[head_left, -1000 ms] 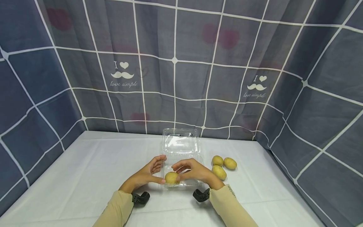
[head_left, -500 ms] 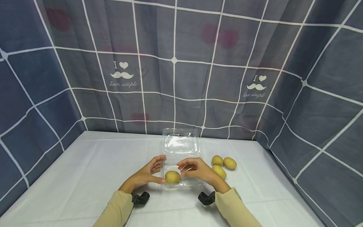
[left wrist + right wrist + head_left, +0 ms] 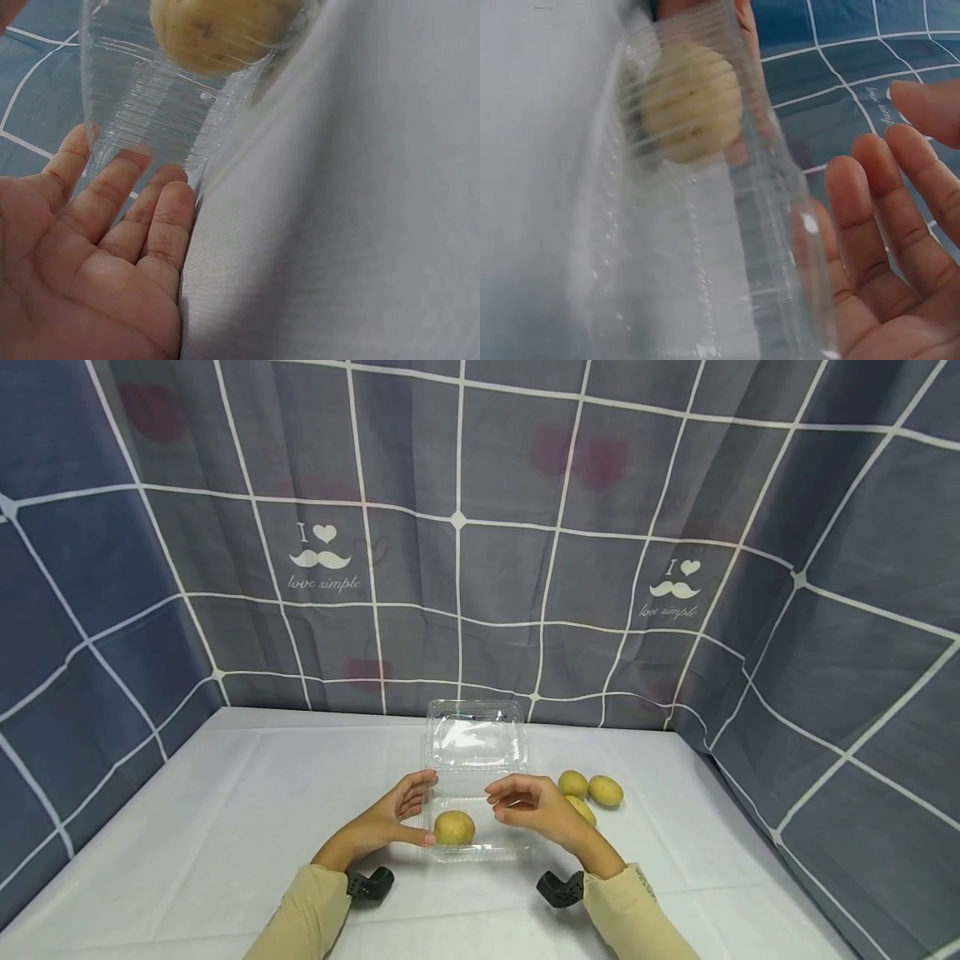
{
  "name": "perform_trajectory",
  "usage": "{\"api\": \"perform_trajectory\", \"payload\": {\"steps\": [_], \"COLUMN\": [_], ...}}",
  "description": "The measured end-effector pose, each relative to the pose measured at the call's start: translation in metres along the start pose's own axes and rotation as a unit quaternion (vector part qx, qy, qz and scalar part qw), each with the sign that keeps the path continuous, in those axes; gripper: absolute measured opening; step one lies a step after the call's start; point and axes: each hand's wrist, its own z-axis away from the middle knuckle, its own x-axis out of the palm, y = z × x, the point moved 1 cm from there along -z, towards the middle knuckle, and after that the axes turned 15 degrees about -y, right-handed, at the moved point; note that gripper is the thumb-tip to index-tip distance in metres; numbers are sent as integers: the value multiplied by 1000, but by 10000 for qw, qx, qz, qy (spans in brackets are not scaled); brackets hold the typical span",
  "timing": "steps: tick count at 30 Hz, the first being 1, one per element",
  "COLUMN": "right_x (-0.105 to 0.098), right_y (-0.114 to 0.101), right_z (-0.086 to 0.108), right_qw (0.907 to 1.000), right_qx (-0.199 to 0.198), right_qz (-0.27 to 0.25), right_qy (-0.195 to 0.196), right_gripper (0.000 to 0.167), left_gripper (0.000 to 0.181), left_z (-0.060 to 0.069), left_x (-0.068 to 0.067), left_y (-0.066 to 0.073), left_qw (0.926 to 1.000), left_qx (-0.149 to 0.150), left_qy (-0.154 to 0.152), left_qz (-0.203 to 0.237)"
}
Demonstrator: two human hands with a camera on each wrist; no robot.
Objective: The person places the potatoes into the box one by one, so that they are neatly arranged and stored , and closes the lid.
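A clear plastic clamshell box (image 3: pixel 487 852) lies on the table with its lid (image 3: pixel 477 752) folded back away from me. One yellow potato (image 3: pixel 454 827) sits in its front left corner, and the left wrist view shows that potato (image 3: pixel 225 34) through the ribbed wall. My left hand (image 3: pixel 386 820) rests against the box's left side, fingers extended along it and thumb near the front corner. Over the right side of the box hovers my right hand (image 3: pixel 551 818), fingers loosely bent around nothing. In the right wrist view these fingers (image 3: pixel 870 217) stand apart from the potato.
To the right of the box lie three more potatoes (image 3: pixel 605 791), one partly hidden behind my right hand. A white cloth (image 3: pixel 262 793) covers the table. A grey checked curtain (image 3: pixel 420 568) encloses the back and sides.
My right hand has let go of the potato in the box's front left corner and moved right, towards the loose potatoes. The left hand has stayed at the box's side.
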Motion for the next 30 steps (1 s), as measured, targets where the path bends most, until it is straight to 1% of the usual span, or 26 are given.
{"api": "perform_trajectory", "payload": {"steps": [4, 10, 16, 21, 27, 30], "right_x": [-6, -15, -24, -30, -36, -39], "right_y": [-3, -4, -5, -4, -4, -5], "right_z": [5, 12, 18, 20, 23, 24], "right_qw": [10000, 9996, 9994, 9998, 9994, 9991], "right_qx": [85, 239, 279, 139, -124, -204], "right_qz": [-27, -31, -55, 81, 257, 350], "right_qy": [15, -140, -186, -152, -181, -100], "right_gripper": [41, 44, 47, 47, 46, 45], "left_gripper": [106, 107, 108, 108, 108, 108], "left_z": [0, 0, 1, 0, 1, 1], "left_x": [0, 0, 0, 0, 1, 1], "left_y": [2, 2, 2, 2, 3, 3], "left_qw": [10000, 9999, 10000, 9999, 9999, 9999], "left_qx": [-23, -105, -85, -106, -123, -134], "left_qy": [-24, 2, 17, 31, 41, 46], "left_qz": [-37, 15, 46, 72, 56, 43]}}
